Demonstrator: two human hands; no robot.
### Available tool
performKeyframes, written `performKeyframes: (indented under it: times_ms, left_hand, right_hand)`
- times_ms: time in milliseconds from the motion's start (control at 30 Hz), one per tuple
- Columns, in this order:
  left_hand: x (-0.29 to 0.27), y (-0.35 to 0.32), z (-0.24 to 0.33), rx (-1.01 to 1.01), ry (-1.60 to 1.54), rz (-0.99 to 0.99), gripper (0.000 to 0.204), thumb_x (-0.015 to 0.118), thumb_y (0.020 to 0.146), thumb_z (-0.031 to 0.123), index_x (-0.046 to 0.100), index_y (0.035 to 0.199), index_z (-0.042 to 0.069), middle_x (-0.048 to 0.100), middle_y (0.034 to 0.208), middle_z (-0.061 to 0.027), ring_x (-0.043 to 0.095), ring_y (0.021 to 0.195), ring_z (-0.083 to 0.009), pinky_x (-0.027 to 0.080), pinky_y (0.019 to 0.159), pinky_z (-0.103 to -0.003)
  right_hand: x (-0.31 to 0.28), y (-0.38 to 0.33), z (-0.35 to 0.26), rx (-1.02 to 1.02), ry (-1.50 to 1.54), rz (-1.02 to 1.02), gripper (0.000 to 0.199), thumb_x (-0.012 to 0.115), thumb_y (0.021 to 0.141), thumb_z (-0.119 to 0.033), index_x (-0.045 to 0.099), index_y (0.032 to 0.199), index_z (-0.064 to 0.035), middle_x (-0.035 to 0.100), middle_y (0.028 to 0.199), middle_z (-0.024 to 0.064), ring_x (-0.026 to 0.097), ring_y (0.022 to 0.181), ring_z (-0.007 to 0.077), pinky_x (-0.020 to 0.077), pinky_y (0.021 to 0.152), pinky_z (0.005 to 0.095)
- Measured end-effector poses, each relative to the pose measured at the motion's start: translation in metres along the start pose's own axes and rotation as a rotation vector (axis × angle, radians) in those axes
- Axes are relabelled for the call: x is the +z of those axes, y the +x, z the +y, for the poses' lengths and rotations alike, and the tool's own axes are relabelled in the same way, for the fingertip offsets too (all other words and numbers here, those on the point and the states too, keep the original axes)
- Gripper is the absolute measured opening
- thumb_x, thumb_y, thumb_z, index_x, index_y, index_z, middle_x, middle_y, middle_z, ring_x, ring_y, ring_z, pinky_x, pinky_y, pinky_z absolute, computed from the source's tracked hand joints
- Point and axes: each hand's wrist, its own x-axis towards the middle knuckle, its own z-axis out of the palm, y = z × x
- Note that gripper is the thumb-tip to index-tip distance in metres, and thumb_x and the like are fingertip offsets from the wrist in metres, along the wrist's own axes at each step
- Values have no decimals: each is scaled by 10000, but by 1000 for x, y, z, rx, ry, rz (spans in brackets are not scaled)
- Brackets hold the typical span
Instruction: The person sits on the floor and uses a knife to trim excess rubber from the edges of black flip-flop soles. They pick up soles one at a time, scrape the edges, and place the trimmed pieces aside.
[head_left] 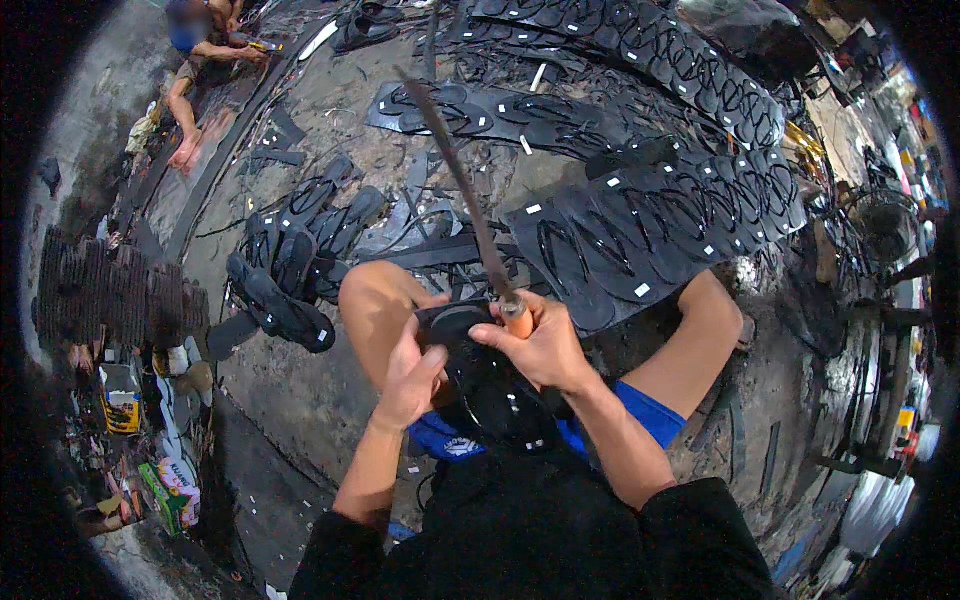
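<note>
Two small boxes sit at the near left on the floor: a yellow one and a green one. Little white tags dot the black flip-flops spread in rows at the far right. The left hand grips a black flip-flop sole on the person's lap, between the knees. The right hand is closed around the orange handle of a long thin blade that points far up. More flip-flops lie piled at the left.
</note>
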Motion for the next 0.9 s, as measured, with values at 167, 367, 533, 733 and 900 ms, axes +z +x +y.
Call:
performKeyframes:
  times_ms: [167, 367, 533, 733, 900]
  left_hand:
    - [21, 22, -5, 463, 669, 154, 366, 673, 963, 236, 562, 1241, 25, 647, 1113, -40, 604, 972, -140, 478, 895, -290]
    - [18, 20, 80, 292, 328, 176, 283, 671, 961, 229, 636, 1143, 15, 675, 1050, -29, 636, 919, -105, 531, 833, -264]
    - [4, -1, 63, 84, 357, 106, 329, 636, 987, 253, 610, 1202, 5, 666, 1061, -20, 631, 922, -90, 526, 819, -254]
    - [8, -6, 46, 35, 266, 51, 337, 589, 1010, 241, 564, 1260, 16, 650, 1098, -15, 606, 966, -83, 503, 855, -252]
    - [18, -3, 54, -12, 387, -61, 321, 607, 985, 198, 575, 1239, 6, 654, 1118, -32, 596, 1024, -109, 471, 917, -280]
  right_hand:
    - [-11, -19, -9, -183, -372, 231, 451, 791, 840, -259, 609, 1204, -64, 684, 870, 143, 640, 714, 292, 523, 667, 369]
    - [-69, -97, -5, -312, -491, 247, 408, 696, 844, -11, 649, 1241, -90, 699, 1036, 147, 685, 888, 293, 562, 742, 374]
    - [-46, -142, 15, -171, -510, 72, 377, 759, 787, -48, 693, 1157, -74, 710, 1020, 127, 688, 849, 269, 573, 718, 369]
    - [-55, -144, 27, -247, -592, 73, 385, 819, 748, -103, 715, 1118, -93, 720, 981, 86, 687, 777, 248, 574, 686, 342]
    - [-73, -126, -8, -280, -676, 93, 402, 841, 728, -136, 719, 1111, -113, 718, 950, 68, 686, 750, 227, 566, 653, 336]
